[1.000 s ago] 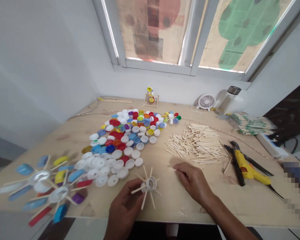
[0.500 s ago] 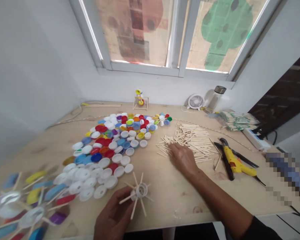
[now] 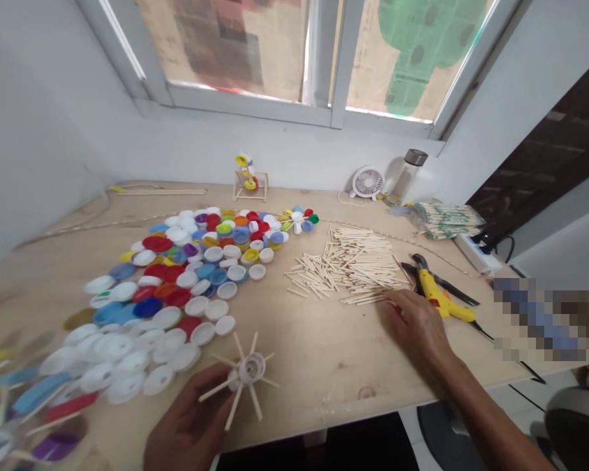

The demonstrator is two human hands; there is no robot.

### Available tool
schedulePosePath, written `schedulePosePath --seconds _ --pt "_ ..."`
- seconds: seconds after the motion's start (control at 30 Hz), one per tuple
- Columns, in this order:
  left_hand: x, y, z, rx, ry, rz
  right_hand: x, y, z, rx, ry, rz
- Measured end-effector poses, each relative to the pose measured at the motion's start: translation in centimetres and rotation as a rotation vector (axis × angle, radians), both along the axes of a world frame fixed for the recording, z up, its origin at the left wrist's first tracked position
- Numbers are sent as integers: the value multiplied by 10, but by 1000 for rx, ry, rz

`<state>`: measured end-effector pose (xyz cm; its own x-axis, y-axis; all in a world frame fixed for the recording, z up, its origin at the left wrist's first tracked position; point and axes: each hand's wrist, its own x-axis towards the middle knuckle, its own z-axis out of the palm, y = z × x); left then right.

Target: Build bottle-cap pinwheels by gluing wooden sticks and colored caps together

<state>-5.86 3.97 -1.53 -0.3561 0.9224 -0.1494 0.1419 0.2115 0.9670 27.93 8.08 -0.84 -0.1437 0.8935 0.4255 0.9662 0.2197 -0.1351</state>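
At the bench (image 3: 324,373) front, we record the left hand (image 3: 186,418) grasping a white bottle cap (image 3: 252,368) spiked with wooden sticks (image 3: 235,407), the right hand (image 3: 415,327) lying open just beside the loose stick pile (image 3: 353,268)

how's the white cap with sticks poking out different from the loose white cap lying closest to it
The white plastic bottle cap is held up in the left hand, while the loose white plastic cap lies on the plywood tabletop among other caps. The held cap has thin wooden sticks radiating from it like spokes; the loose cap has none. Both are round and white.
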Motion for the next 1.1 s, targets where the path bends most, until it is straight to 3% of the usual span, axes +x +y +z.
schedulePosePath --seconds 0.3,0.43,0.67,1.1 --pt "3 2 3 4 -4 21 -13 15 0 -127 -122 81" --pt "7 2 4 28 -76 34 -10 21 5 -169 -197 109" --pt "4 3 3 42 -35 21 -8 31 16 -236 -288 210" --pt "3 2 1 48 -44 16 -14 36 15 -159 -241 111"
